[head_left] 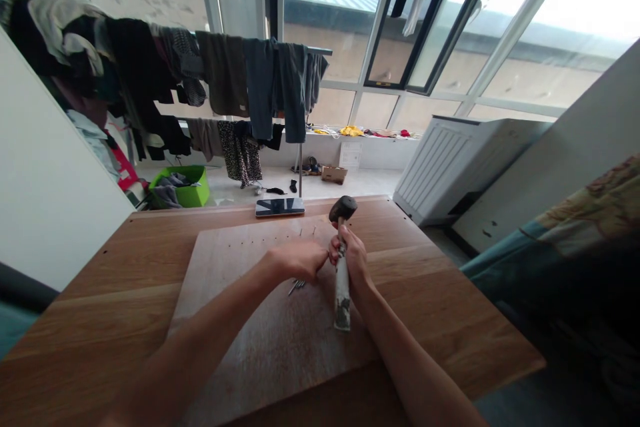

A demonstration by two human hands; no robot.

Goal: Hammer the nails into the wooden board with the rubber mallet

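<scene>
My right hand (354, 255) is wrapped around the upper handle of a mallet (342, 280) with a dark head and a worn, whitish handle. The head points away from me, above the far right part of a wooden board (260, 340). Beside it, my left hand (304, 259) is closed over the board, its fingertips close to the mallet handle; what they pinch, if anything, is hidden. Several loose nails (297, 285) lie just below my left hand. Beyond it, two thin nails (314, 231) stand upright in the board, near a row of small dark dots.
The board lies on a wooden table (440, 307). A phone (280, 207) rests at the table's far edge. Behind stand a rack of hanging clothes (225, 73), a green basket (193, 188) and a white ribbed appliance (440, 160). A curtain (550, 233) hangs on the right.
</scene>
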